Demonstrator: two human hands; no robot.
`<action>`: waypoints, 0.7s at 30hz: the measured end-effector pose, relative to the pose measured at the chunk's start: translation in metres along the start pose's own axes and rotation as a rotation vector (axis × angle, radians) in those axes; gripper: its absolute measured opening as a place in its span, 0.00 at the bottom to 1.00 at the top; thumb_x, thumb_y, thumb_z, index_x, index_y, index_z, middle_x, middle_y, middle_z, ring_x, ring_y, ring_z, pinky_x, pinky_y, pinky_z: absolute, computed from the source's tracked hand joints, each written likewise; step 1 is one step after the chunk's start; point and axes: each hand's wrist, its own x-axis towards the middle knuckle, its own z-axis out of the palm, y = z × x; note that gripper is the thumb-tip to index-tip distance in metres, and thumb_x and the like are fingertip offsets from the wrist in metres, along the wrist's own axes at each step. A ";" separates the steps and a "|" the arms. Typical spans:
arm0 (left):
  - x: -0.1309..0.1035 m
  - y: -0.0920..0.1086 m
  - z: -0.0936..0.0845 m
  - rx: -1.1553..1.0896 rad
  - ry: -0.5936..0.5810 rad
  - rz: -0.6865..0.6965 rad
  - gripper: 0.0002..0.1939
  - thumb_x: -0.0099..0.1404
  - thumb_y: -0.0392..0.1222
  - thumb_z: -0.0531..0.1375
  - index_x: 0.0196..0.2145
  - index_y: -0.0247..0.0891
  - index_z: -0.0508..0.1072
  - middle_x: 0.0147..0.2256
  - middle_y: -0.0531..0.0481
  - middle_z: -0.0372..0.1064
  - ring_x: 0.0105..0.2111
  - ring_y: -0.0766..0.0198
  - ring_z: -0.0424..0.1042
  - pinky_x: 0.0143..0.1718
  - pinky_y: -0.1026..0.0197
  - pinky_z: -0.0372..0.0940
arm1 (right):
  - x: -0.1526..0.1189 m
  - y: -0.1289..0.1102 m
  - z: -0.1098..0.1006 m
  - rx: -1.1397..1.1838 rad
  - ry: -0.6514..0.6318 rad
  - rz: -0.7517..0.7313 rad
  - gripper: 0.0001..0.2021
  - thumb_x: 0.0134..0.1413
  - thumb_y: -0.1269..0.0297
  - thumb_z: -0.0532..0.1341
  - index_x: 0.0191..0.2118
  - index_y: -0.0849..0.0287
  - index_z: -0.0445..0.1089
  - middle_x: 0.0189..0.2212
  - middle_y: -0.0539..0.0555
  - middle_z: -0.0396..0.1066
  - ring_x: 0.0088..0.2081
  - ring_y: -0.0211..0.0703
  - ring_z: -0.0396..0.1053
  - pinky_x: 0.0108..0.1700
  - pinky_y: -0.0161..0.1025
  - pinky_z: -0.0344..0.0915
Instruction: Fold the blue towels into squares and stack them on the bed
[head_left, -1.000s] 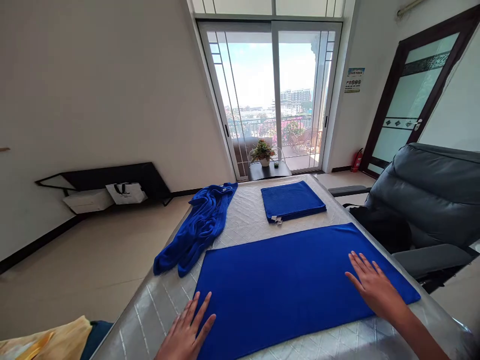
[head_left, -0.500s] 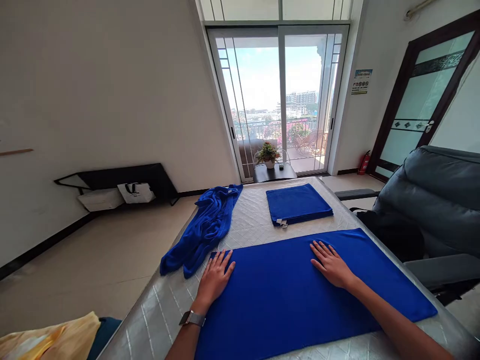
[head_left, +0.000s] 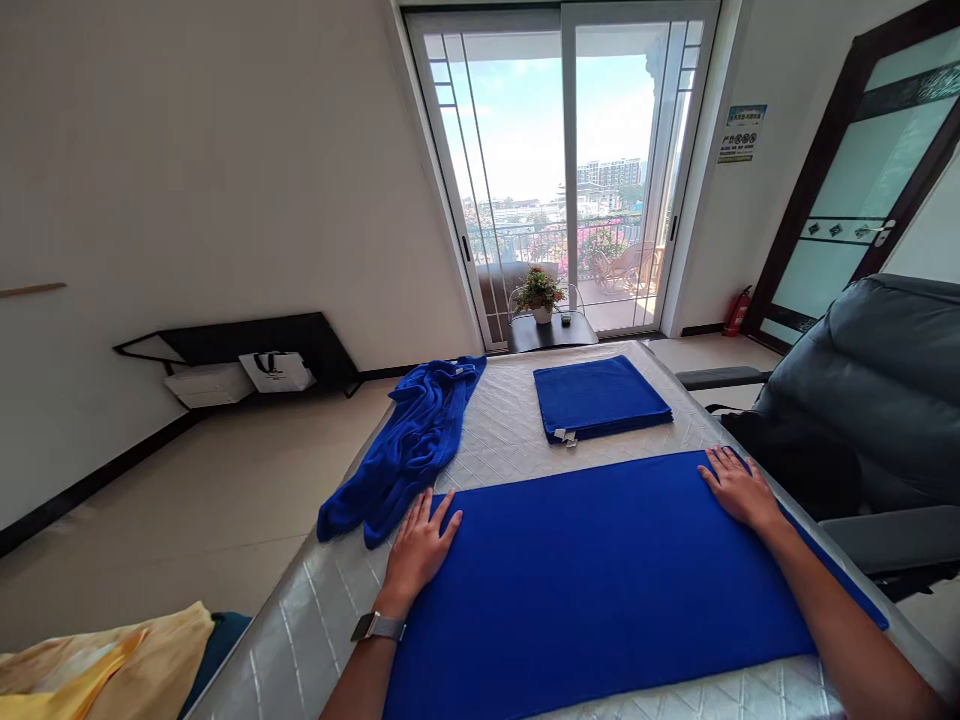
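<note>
A blue towel (head_left: 592, 570) lies spread flat across the near part of a quilted silvery mattress (head_left: 495, 440). My left hand (head_left: 420, 545) rests open on the towel's left edge, fingers spread; a watch is on that wrist. At the towel's far right corner, my right hand (head_left: 741, 487) lies flat with fingers extended. Beyond the towel sits a neat stack of folded blue towels (head_left: 604, 395) with white tags at its near left corner. A crumpled heap of blue cloth (head_left: 420, 440) lies along the mattress's left edge, just past my left hand.
A dark padded armchair (head_left: 885, 400) stands close on the right. Behind the mattress, a small black table (head_left: 551, 335) holds a potted plant (head_left: 540, 292) before the sliding glass door. Yellowish cloth (head_left: 112, 665) lies at lower left. A low black rack (head_left: 247, 335) stands by the left wall.
My right hand has slid right across the towel to its far right corner, and the wrinkles there are smoothed. My left hand stays at the left edge. The view has tilted down slightly.
</note>
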 end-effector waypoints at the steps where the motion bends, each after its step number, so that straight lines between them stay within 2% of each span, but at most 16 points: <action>1: 0.000 0.000 0.000 0.001 -0.007 -0.003 0.32 0.75 0.61 0.44 0.70 0.46 0.57 0.71 0.42 0.50 0.71 0.45 0.48 0.68 0.41 0.50 | 0.000 0.001 0.000 -0.018 0.007 0.019 0.35 0.68 0.50 0.39 0.73 0.63 0.50 0.73 0.58 0.47 0.73 0.49 0.39 0.72 0.55 0.33; 5: 0.000 0.003 -0.002 0.010 -0.014 -0.008 0.32 0.75 0.60 0.44 0.70 0.46 0.57 0.72 0.42 0.49 0.71 0.45 0.47 0.69 0.42 0.49 | -0.002 0.005 -0.001 -0.063 0.021 0.057 0.34 0.69 0.52 0.37 0.73 0.64 0.50 0.73 0.56 0.45 0.74 0.48 0.38 0.72 0.54 0.33; 8: -0.001 0.005 -0.003 0.023 -0.013 -0.013 0.32 0.75 0.60 0.44 0.70 0.45 0.56 0.72 0.42 0.49 0.71 0.45 0.47 0.69 0.42 0.48 | -0.003 0.006 -0.005 -0.086 0.020 0.067 0.32 0.69 0.53 0.39 0.72 0.62 0.52 0.73 0.55 0.47 0.73 0.51 0.40 0.72 0.56 0.35; 10: -0.002 0.006 -0.003 0.026 -0.007 -0.010 0.32 0.75 0.60 0.44 0.70 0.45 0.57 0.72 0.42 0.49 0.71 0.45 0.47 0.69 0.42 0.49 | -0.005 0.000 -0.012 -0.117 0.049 0.087 0.31 0.69 0.56 0.41 0.71 0.62 0.55 0.72 0.56 0.49 0.73 0.55 0.42 0.71 0.59 0.35; 12: -0.002 0.006 -0.002 0.028 0.001 -0.005 0.32 0.75 0.60 0.44 0.70 0.45 0.57 0.71 0.42 0.50 0.71 0.45 0.47 0.69 0.42 0.49 | -0.010 -0.018 -0.023 -0.146 0.109 0.073 0.30 0.68 0.60 0.41 0.70 0.65 0.57 0.71 0.59 0.52 0.72 0.57 0.43 0.71 0.60 0.34; 14: -0.002 0.005 -0.001 0.035 0.004 -0.005 0.32 0.75 0.60 0.44 0.70 0.45 0.57 0.71 0.41 0.50 0.71 0.45 0.48 0.69 0.42 0.49 | -0.020 -0.053 -0.036 -0.133 0.161 -0.004 0.30 0.68 0.63 0.39 0.69 0.68 0.58 0.71 0.62 0.52 0.72 0.57 0.43 0.71 0.60 0.35; 16: -0.001 0.005 0.000 0.046 -0.001 -0.007 0.32 0.75 0.60 0.44 0.70 0.45 0.56 0.71 0.40 0.49 0.71 0.45 0.48 0.69 0.42 0.49 | -0.036 -0.103 -0.048 -0.052 0.157 -0.137 0.30 0.70 0.61 0.38 0.70 0.67 0.57 0.71 0.61 0.51 0.73 0.55 0.43 0.72 0.56 0.38; 19: -0.001 0.004 0.000 0.059 -0.014 -0.011 0.32 0.75 0.59 0.44 0.71 0.45 0.55 0.72 0.40 0.49 0.71 0.45 0.47 0.69 0.43 0.49 | -0.067 -0.186 -0.056 0.131 0.052 -0.463 0.32 0.72 0.49 0.37 0.74 0.58 0.49 0.73 0.53 0.45 0.74 0.48 0.40 0.73 0.52 0.39; 21: 0.000 0.004 0.000 0.067 -0.020 -0.008 0.32 0.76 0.59 0.44 0.71 0.46 0.54 0.72 0.41 0.49 0.71 0.45 0.46 0.69 0.43 0.49 | -0.082 -0.224 -0.054 0.228 -0.021 -0.629 0.33 0.72 0.45 0.37 0.75 0.53 0.43 0.74 0.49 0.39 0.74 0.46 0.37 0.73 0.51 0.37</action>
